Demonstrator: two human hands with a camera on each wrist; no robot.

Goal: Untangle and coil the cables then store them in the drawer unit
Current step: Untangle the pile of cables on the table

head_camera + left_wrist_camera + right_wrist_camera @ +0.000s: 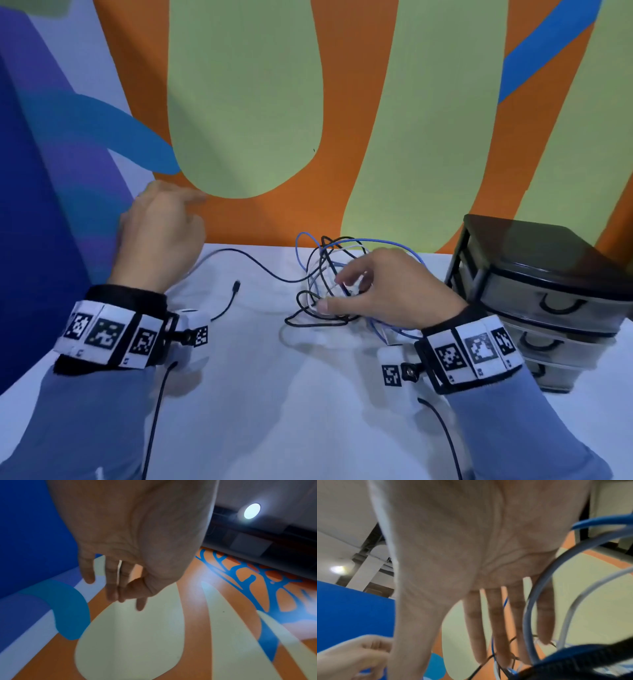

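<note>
Several cables (pixel 329 274) lay knotted on the counter (pixel 274 394) beside the closed drawer unit (pixel 548 281), the right hand (pixel 387 287) pressing them with straight fingers and the raised left hand (pixel 161 233) pinching one thin strand (pixel 260 266), so nothing was coiled or stored yet.

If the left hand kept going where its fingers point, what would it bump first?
Probably the painted wall: the left hand, pinching a cable, points at it with nothing between. Distance is unclear.

White table (pixel 274 394): tangled cables (pixel 325 270), drawer unit (pixel 548 274)
</note>
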